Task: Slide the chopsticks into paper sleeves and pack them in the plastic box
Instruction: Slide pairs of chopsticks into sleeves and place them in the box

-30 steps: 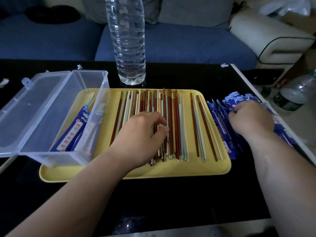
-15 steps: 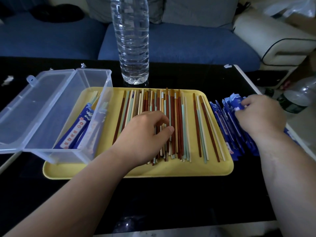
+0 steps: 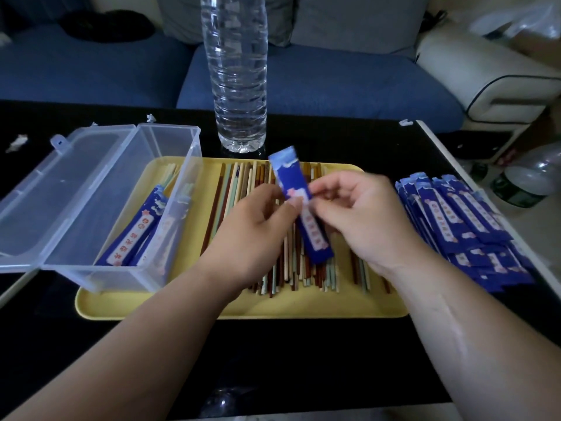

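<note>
Your left hand (image 3: 255, 229) and right hand (image 3: 361, 217) are both pinching one blue paper sleeve (image 3: 291, 177) near its middle. Thumb and forefinger tips are closing tight on it, and the other fingers are curling loosely. The sleeve is tilting up over the loose chopsticks (image 3: 226, 192) lying on the yellow tray (image 3: 303, 305). Spare sleeves (image 3: 464, 220) are sitting just right of the tray. The open plastic box (image 3: 168, 127) is resting on the tray's left end, holding a few sleeved pairs (image 3: 133, 235).

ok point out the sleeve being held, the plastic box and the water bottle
held sleeve (image 3: 290, 174), head view, blue upper part
plastic box (image 3: 91, 276), head view, near front wall
water bottle (image 3: 236, 86), head view, ribbed clear body
</note>
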